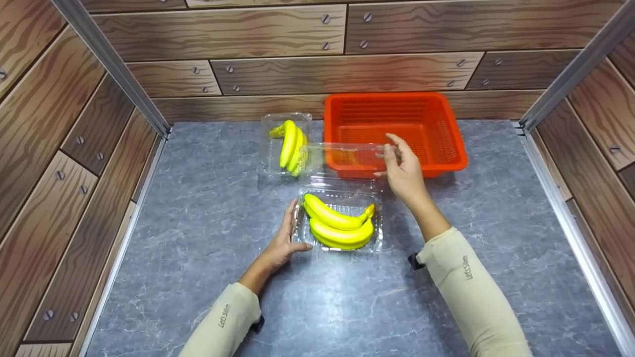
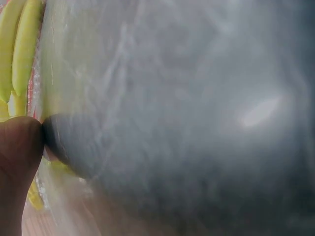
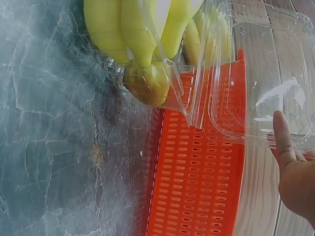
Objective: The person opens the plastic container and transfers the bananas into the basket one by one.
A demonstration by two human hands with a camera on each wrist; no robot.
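Note:
A clear plastic clamshell container (image 1: 379, 238) stands with its lid raised and a bunch of yellow bananas (image 1: 342, 230) inside. Along its left wall lie the fingers of my left hand (image 1: 283, 248), fairly straight, the thumb spread to the front left corner. In the left wrist view the thumb (image 2: 19, 147) touches the blurred plastic. My right hand (image 1: 404, 173) holds the right edge of the transparent lid (image 3: 261, 83) between thumb and fingers. The lid tilts up and back from its hinge, between my view and the basket.
Behind the lid, a red perforated plastic basket (image 1: 454, 148) stands near the back wall. A second clear container (image 1: 268, 153) with bananas (image 1: 289, 144) sits left of it. Wood-patterned panels (image 1: 278, 32) and metal rails (image 1: 144, 188) border the grey marbled tabletop (image 1: 198, 208).

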